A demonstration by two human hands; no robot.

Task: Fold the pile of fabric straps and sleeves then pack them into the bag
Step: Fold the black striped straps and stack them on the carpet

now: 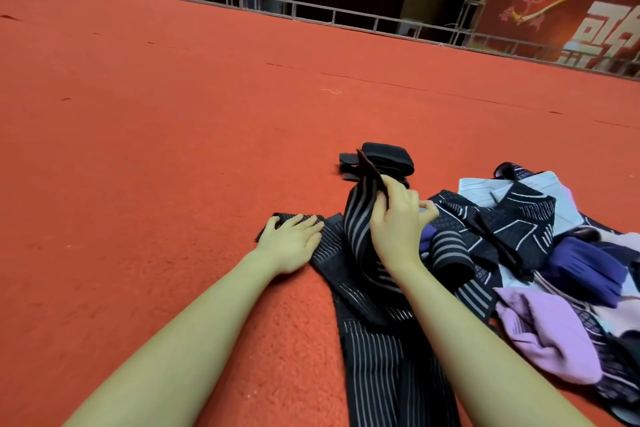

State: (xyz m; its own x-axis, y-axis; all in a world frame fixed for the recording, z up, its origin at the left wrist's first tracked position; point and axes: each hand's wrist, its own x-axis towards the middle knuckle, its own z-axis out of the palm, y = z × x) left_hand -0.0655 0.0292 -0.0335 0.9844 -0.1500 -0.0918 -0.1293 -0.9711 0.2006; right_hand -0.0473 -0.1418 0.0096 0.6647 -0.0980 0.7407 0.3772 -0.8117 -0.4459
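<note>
A long black strap with grey stripes (360, 229) lies on the red carpet, running from the bottom of the view up to my hands. My left hand (289, 241) lies flat with fingers apart, pressing one end of the strap onto the carpet. My right hand (398, 215) pinches the strap's other end and holds it lifted and bent over. Just beyond sits a folded black strap bundle (388, 158). To the right lies a pile of straps and sleeves (519, 229), black patterned, dark purple and lilac (547, 340). A white bag-like sheet (550, 187) shows under the pile.
Red carpet (173, 114) spreads wide to the left and ahead. A metal truss rail (311, 10) borders its far edge. A red banner (571, 17) stands at the back right.
</note>
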